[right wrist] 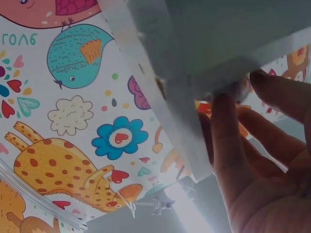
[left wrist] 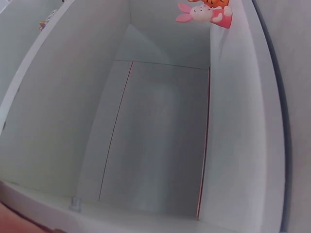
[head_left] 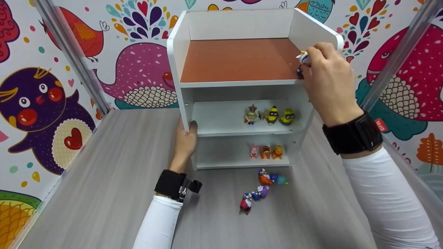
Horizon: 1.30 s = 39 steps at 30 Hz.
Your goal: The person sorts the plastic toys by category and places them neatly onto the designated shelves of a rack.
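Note:
My right hand [head_left: 330,83] pinches a small figurine [head_left: 303,58], white on top with a touch of yellow, over the right front of the brown top deck. Much of the figurine is hidden by the fingers; in the right wrist view it shows blurred between the fingertips [right wrist: 226,111]. My left hand [head_left: 185,141] grips the left side panel of the white shelf unit [head_left: 238,83], thumb at the front edge and fingers behind it. On the middle shelf stand three yellow Minion figurines [head_left: 272,116]. Lower down, Piglet [head_left: 254,151], Tigger [head_left: 265,152] and Winnie the Pooh [head_left: 277,152] figurines stand in a row.
Several colourful figurines lie on the grey table [head_left: 131,193] before the unit, among them a red one [head_left: 246,203], a purple one [head_left: 262,191] and an orange one [head_left: 265,178]. A wall with cartoon animals stands behind, with metal posts [head_left: 78,57] at both sides.

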{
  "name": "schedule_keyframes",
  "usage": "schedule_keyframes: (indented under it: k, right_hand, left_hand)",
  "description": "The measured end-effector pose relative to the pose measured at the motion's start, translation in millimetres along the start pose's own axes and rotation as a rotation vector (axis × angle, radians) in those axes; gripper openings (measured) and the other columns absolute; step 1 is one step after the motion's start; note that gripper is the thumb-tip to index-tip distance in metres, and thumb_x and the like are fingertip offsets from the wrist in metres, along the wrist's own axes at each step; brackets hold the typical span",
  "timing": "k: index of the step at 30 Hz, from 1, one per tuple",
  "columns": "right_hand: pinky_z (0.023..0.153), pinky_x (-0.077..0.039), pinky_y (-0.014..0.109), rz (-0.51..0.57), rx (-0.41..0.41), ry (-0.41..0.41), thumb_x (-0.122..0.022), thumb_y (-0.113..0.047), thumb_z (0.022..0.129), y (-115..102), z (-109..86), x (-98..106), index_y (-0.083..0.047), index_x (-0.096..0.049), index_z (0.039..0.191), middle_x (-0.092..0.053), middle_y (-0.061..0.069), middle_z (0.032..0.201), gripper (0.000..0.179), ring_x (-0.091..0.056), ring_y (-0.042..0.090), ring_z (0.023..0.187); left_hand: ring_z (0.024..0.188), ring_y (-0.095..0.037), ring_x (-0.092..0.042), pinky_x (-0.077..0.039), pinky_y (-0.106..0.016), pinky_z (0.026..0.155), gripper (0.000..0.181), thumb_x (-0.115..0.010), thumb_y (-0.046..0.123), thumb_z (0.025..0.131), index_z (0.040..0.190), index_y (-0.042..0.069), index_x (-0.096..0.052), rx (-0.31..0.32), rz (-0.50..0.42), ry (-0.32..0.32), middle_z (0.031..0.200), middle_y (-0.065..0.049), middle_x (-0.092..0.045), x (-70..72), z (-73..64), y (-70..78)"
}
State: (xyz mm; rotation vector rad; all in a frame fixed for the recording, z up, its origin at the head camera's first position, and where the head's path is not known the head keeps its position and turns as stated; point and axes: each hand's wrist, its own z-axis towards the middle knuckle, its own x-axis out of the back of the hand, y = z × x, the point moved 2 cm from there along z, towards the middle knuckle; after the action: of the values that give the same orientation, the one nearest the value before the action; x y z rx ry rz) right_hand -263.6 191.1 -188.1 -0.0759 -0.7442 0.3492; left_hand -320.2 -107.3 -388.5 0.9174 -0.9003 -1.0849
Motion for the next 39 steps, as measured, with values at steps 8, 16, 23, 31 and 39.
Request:
schedule_keyframes:
  k: [8,16,23,31,39]
  right_hand:
    - [0.094,-0.056,0.033,0.079,0.052,0.193,-0.065,-0.014,0.097,-7,-35.5,23,0.004,-0.07,0.117,-0.067,0.022,0.117,0.027,-0.065,0.037,0.107]
    - [0.067,-0.035,0.0,0.176,0.178,0.109,-0.072,-0.002,0.09,1,-91.7,11,0.001,-0.075,0.095,-0.075,0.013,0.086,0.006,-0.069,0.023,0.075]
    - [0.062,-0.06,0.03,0.224,0.261,-0.136,-0.079,0.003,0.082,7,-118.6,-25,-0.005,-0.076,0.091,-0.077,0.006,0.087,0.012,-0.071,0.014,0.074]
    - [0.068,-0.061,0.03,0.232,0.335,-0.296,-0.081,-0.001,0.081,4,-128.8,-50,-0.009,-0.075,0.095,-0.076,0.001,0.089,0.017,-0.069,0.01,0.077]
    - [0.069,-0.06,0.031,0.264,0.413,-0.603,-0.079,-0.001,0.081,5,-137.7,-86,-0.008,-0.074,0.094,-0.074,0.002,0.089,0.017,-0.069,0.013,0.079]
  left_hand:
    - [0.154,-0.033,-0.023,-0.017,-0.05,0.127,0.058,-0.04,0.013,0.103,0.158,0.003,-0.024,0.0,-0.006,-0.012,0.163,-0.019,-0.029,0.0,1.1,-0.7]
    - [0.154,-0.034,-0.023,-0.017,-0.051,0.127,0.058,-0.04,0.012,0.104,0.158,0.002,-0.023,-0.001,-0.014,-0.008,0.163,-0.02,-0.029,0.8,-1.0,-1.3]
    - [0.153,-0.036,-0.023,-0.017,-0.053,0.127,0.057,-0.04,0.012,0.104,0.157,0.001,-0.025,0.013,-0.033,-0.016,0.162,-0.021,-0.03,-0.6,-0.8,-0.3]
    - [0.153,-0.035,-0.024,-0.018,-0.052,0.127,0.057,-0.04,0.011,0.103,0.158,0.003,-0.026,-0.004,-0.028,-0.016,0.162,-0.02,-0.031,0.5,-0.1,0.6]
    - [0.153,-0.035,-0.023,-0.017,-0.051,0.127,0.057,-0.04,0.01,0.103,0.158,0.002,-0.025,-0.019,-0.033,-0.02,0.163,-0.02,-0.03,0.9,-0.3,-0.2]
